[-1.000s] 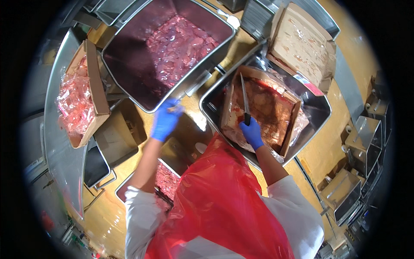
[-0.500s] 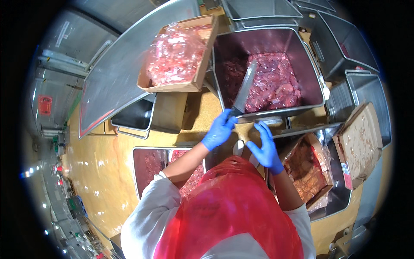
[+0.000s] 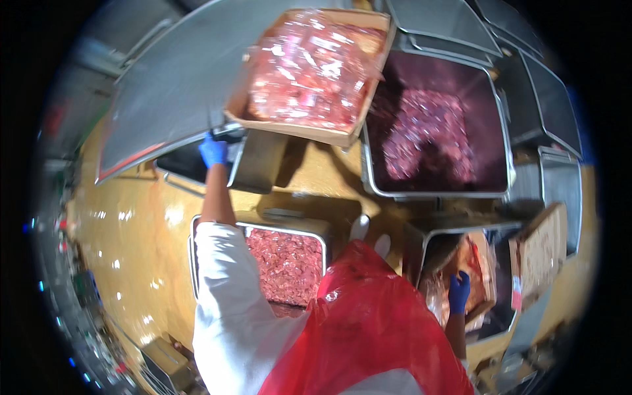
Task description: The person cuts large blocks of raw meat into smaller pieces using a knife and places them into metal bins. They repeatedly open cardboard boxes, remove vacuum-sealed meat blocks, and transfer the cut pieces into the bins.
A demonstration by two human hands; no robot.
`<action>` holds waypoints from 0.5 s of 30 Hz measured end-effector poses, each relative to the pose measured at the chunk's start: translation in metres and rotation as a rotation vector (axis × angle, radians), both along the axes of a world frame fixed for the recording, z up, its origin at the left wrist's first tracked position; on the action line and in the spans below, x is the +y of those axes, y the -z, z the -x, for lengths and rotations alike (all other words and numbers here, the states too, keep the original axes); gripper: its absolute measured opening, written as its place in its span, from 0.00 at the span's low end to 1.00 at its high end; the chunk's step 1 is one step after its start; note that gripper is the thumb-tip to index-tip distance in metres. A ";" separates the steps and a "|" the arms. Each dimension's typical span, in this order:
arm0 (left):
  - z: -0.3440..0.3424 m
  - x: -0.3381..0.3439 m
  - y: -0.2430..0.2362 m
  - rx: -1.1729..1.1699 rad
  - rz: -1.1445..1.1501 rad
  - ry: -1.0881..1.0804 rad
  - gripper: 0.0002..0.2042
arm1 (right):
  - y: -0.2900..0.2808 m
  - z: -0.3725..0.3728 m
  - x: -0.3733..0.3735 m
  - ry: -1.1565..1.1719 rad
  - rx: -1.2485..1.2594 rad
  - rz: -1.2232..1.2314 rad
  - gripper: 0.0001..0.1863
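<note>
1. Leftward since the earlier frame, my left hand (image 3: 212,151) has passed from the large tub's near rim to the near edge of the steel table (image 3: 174,92); my right hand (image 3: 459,293) has gone from before my red apron (image 3: 368,316) to the right-hand carton.

2. Left grip: a narrow dark shape, probably the knife (image 3: 209,123), stands at my fingertips against the table edge. Blur hides the closure; I cannot tell whether I grip it or have let it go.

3. Right grip: my fingers bend over the open carton (image 3: 488,263), at the near right. I cannot tell whether they close on anything.

4. Hazards, as judged: if that shape is the knife and it lies across the edge, a loose release could drop it into the dark bin (image 3: 187,163) below. With my arms spread wide, a blind right hand could snag the loose clear film (image 3: 434,295). The film-covered carton (image 3: 296,133) seems to overhang the table, so a knock might tip it.

5. Containers: the far-right large tub (image 3: 438,193) holds dark red meat pieces (image 3: 428,131); the near tub (image 3: 325,255), left of my apron, holds finer, brighter red meat (image 3: 286,266); the right tub (image 3: 413,253) holds the open carton, lined in stained brown; the film-covered carton, on the table, holds pinkish-red contents (image 3: 309,76).
</note>
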State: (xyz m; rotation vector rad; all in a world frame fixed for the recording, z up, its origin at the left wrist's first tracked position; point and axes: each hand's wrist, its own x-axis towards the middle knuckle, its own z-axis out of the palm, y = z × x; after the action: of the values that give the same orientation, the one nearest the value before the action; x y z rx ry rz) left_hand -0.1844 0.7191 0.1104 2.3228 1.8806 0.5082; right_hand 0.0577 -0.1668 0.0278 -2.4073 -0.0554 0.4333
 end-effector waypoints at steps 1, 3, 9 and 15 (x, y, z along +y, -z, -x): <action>-0.001 0.024 0.010 0.169 0.041 0.062 0.16 | 0.018 0.004 -0.025 0.021 -0.015 0.007 0.19; 0.006 0.061 0.035 0.365 0.126 0.218 0.19 | 0.014 0.009 -0.042 -0.058 -0.017 0.001 0.11; 0.029 0.106 0.061 0.078 0.132 0.324 0.37 | -0.014 0.034 -0.019 -0.078 0.217 0.254 0.25; 0.032 -0.029 0.064 -0.154 -0.417 -0.049 0.21 | 0.010 0.052 0.020 -0.091 0.227 0.304 0.23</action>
State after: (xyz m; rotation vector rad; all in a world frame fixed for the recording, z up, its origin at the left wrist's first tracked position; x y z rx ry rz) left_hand -0.2167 0.6904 0.0462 2.3859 1.9093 1.1480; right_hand 0.0061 -0.1463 0.0181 -2.6413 0.0024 0.8049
